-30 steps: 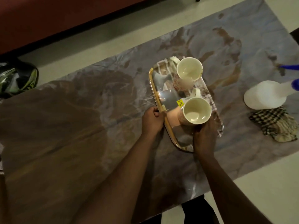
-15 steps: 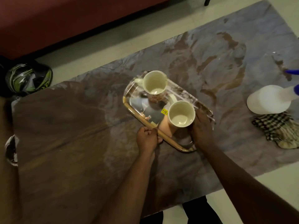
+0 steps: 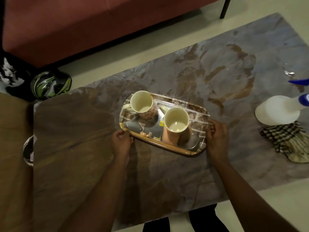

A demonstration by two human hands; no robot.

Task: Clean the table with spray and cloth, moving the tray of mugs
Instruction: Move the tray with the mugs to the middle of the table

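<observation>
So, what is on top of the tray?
Two empty mugs stand on the tray: a patterned mug and a plain mug. The tray surface under them is covered.

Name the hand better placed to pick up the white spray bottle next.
Right. The right hand grips the mirrored tray's end nearest the white spray bottle; the left hand holds the far end.

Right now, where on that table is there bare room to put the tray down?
The left half of the table, from the tray to the table's left edge, looks bare. So does the far stretch behind the tray toward the sofa. The right end is crowded: the spray bottle and cloth sit there, close together.
</observation>
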